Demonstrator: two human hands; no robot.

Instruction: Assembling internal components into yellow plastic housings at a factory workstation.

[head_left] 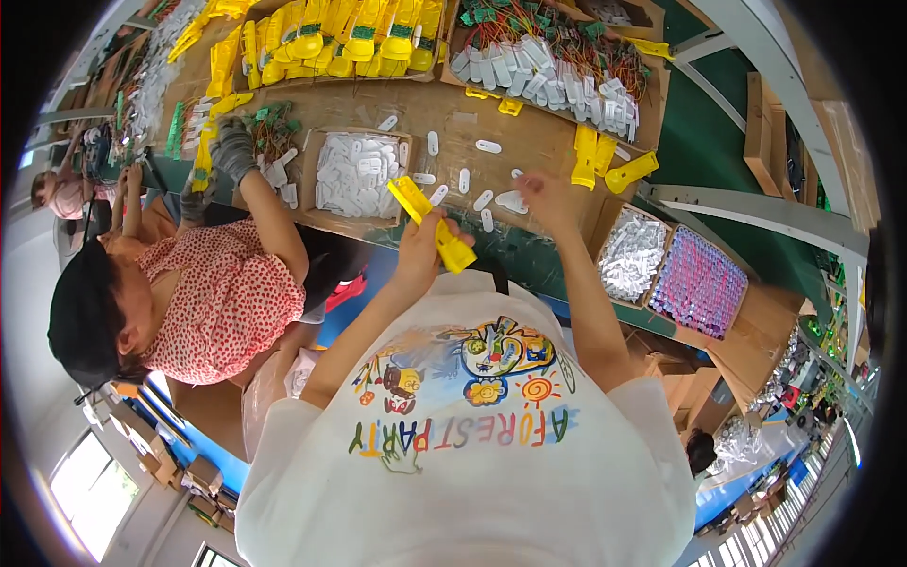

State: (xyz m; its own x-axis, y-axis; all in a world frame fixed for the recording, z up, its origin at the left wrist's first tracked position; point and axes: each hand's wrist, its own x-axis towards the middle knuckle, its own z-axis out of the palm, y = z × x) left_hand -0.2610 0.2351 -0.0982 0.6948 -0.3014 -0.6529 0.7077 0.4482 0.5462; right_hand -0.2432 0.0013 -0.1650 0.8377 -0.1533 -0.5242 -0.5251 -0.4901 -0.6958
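My left hand [422,248] is closed around a long yellow plastic casing [408,197], held tilted in front of my chest, with both ends sticking out past the fingers. Over the table to the right, my right hand [548,201] reaches in with its fingers pointing left. Right beside those fingers is a white plastic piece [511,201]; blur hides whether they grip it. Several flat white oval covers lie scattered between my hands, such as one cover [464,180] and another cover [487,146].
A box of white covers [312,180] stands left of my hands. Beyond are yellow casings [364,42] and wired white parts [539,76]. At right sit a box of white parts [631,255] and a purple-pink tray [699,282]. A gloved co-worker [227,302] works close on my left.
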